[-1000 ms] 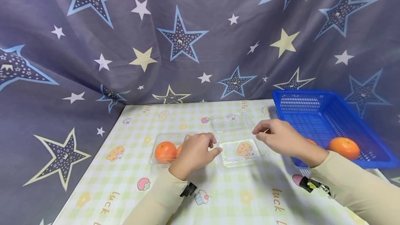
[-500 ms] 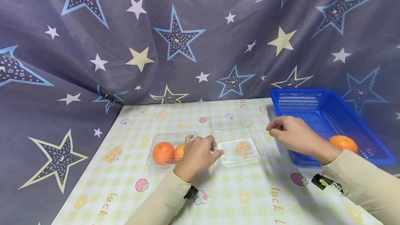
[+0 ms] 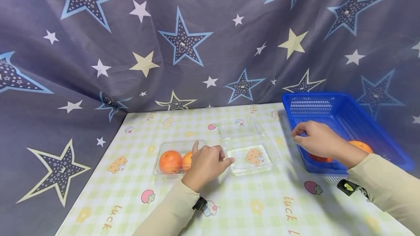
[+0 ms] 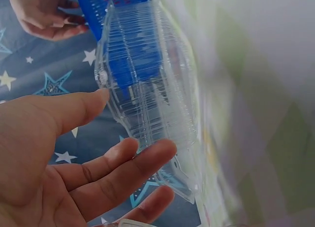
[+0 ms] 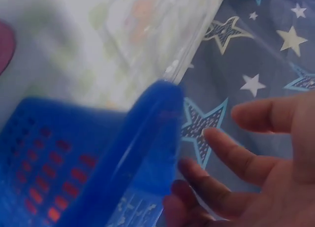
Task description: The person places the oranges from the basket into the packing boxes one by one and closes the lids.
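Observation:
My left hand [image 3: 207,163] hovers between two clear plastic boxes with its fingers loosely bent, holding nothing. Its thumb and fingertips are close to the open, vacant clear box [image 3: 251,157] in the middle; whether they touch it I cannot tell. Left of that hand, a second clear box [image 3: 160,172] holds an orange [image 3: 170,161] and another orange [image 3: 187,160] partly behind the hand. My right hand [image 3: 316,139], fingers loosely bent and nothing in them, is above the near left rim of the blue basket [image 3: 331,99]. Oranges [image 3: 360,145] lie inside, partly hidden by hand and forearm.
A checked, printed cloth [image 3: 131,207] covers the table. Behind and to the left hangs a grey star-patterned curtain [image 3: 210,46]. The raised lid [image 3: 241,128] of the middle box leans toward the back. In the right wrist view, the basket's rim [image 5: 133,138] looms close to the fingers.
The right hand has moved right, from beside the middle clear box to over the basket's left rim. The left hand has stayed nearly in place. The view has shifted slightly.

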The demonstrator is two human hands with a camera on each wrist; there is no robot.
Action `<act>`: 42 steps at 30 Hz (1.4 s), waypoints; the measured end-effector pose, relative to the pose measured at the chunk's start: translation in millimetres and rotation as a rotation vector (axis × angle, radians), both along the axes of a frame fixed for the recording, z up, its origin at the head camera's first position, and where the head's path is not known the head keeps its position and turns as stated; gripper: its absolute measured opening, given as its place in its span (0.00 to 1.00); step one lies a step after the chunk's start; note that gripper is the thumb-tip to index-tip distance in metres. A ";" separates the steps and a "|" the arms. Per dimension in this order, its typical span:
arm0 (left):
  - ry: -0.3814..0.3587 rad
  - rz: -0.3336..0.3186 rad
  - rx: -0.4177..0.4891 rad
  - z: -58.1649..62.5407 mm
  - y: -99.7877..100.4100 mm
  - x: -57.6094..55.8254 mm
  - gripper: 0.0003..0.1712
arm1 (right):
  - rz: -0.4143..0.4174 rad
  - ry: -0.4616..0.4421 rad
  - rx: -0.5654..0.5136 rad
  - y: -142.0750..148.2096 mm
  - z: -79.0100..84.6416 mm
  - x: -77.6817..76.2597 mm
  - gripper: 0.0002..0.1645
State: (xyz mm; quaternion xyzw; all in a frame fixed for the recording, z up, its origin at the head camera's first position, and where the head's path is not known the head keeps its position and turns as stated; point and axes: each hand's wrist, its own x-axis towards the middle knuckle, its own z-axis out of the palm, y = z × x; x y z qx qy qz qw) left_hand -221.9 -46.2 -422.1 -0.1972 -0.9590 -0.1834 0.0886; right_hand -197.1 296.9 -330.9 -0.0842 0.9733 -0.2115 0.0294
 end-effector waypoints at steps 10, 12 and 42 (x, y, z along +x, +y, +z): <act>-0.007 0.018 -0.038 -3.2 -0.4 -4.0 0.20 | -0.028 -0.010 0.073 24.7 -8.9 -2.3 0.27; -0.016 0.019 -0.035 -3.4 -0.6 -4.1 0.19 | -0.035 -0.022 0.084 28.3 -10.7 -3.0 0.29; -0.084 -0.029 -0.034 4.1 -5.9 -2.4 0.19 | 0.006 -0.091 0.209 54.0 -37.8 -3.1 0.28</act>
